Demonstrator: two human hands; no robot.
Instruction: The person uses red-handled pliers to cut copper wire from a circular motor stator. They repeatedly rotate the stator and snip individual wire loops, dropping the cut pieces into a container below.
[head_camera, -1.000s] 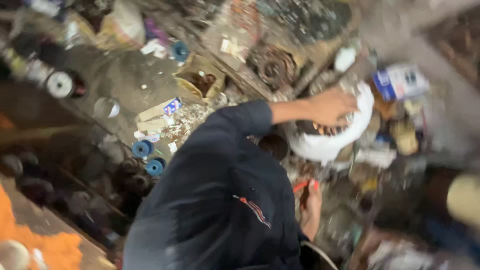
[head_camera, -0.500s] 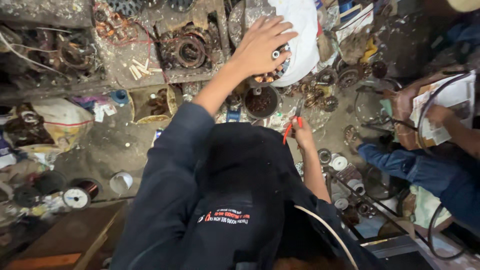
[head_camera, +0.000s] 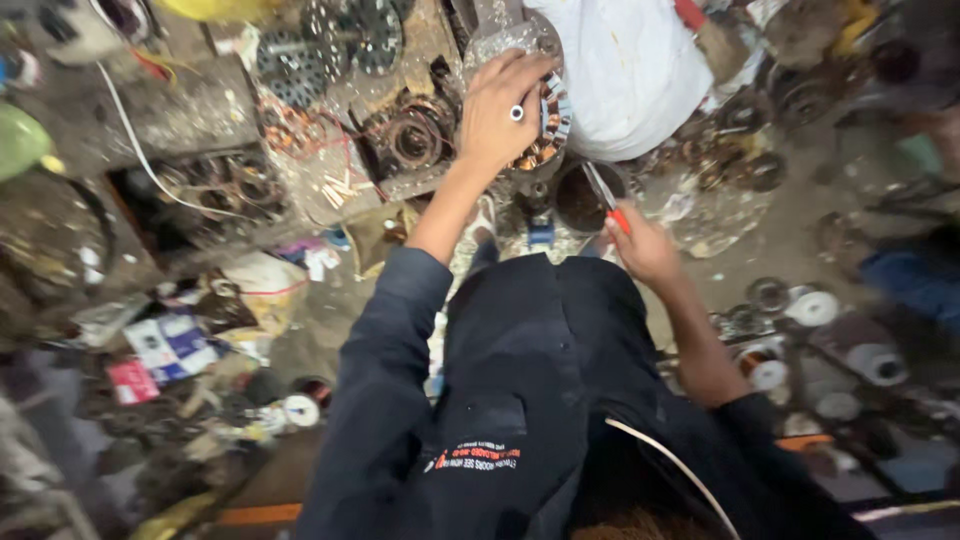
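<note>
**STATOR HELD, TOOL RAISED**

**Change.** Across the last second the view has swung round and settled over the bench. The left hand (head_camera: 495, 115) has stayed on the stator (head_camera: 548, 125) throughout. The right hand (head_camera: 640, 245) has come up a little, and the tip of its tool (head_camera: 605, 195) is now just below the stator. Judged from this, the stator is pinned in place and the tool is near enough to work on it.

**Containers, largest first.**
1. White sack (head_camera: 630, 70): touches the stator on its right side. Contents hidden.
2. Shelf bay (head_camera: 220, 185): left of the stator, holds tangled copper windings and wire.
3. Dark can (head_camera: 580, 200): round, open-topped, just below the stator. The interior is too dark to tell what is in it. The tool shaft crosses its rim.

**Hands.**
- Left: fingers spread and curved over the top of the stator, palm down, pressing on it.
- Right: fingers closed round the red handle of the tool, with the metal shaft pointing up towards the stator.

**Stator location.** On the bench at top centre, between a loose winding (head_camera: 410, 135) and the sack, with its copper coils showing under the left fingers.
</note>
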